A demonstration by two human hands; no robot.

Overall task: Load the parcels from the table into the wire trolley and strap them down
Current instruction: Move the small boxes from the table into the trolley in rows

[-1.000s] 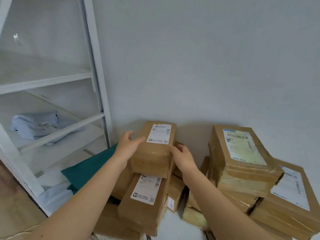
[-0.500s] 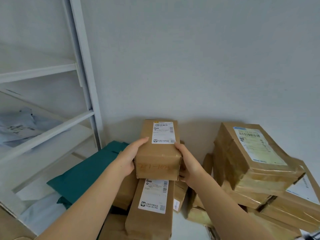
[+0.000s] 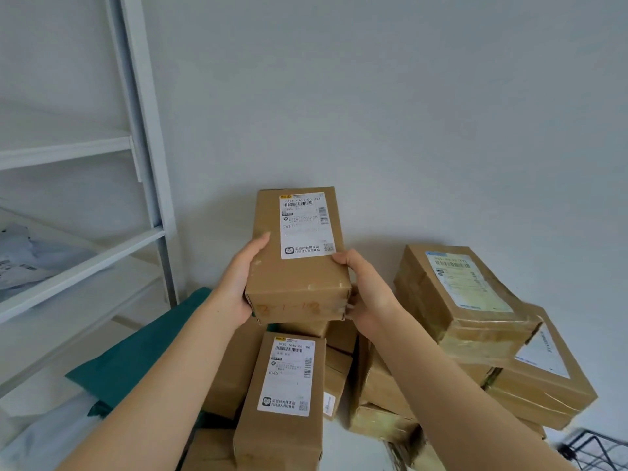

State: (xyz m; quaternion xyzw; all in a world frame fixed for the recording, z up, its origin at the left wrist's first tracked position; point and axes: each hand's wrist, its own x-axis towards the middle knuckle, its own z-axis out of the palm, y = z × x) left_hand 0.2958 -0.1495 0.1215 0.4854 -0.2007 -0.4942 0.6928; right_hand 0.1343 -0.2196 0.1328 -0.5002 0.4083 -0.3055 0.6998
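Your left hand point(image 3: 238, 290) and right hand point(image 3: 368, 295) gripped 1 parcel point(image 3: 295, 270) above the pile point(image 3: 289, 396); the rest lay unloaded, unstrapped.

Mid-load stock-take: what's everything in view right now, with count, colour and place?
Held box: 1, brown with white label, above the pile, between both hands.
Labelled box: 1, brown with white label, front of pile, below the held one.
Other small boxes: several, brown, partly hidden in the pile; count unclear.
Taped parcels: at least 3, brown, stacked at right.
Teal bag: 1, teal, left of pile.
Mailer: pale grey, on a rack shelf; count unclear.
Rack: 1, white, left.
Trolley: 1, black wire, only a corner shows, bottom right.
Left hand: grips the box's left side.
Right hand: grips its right side.
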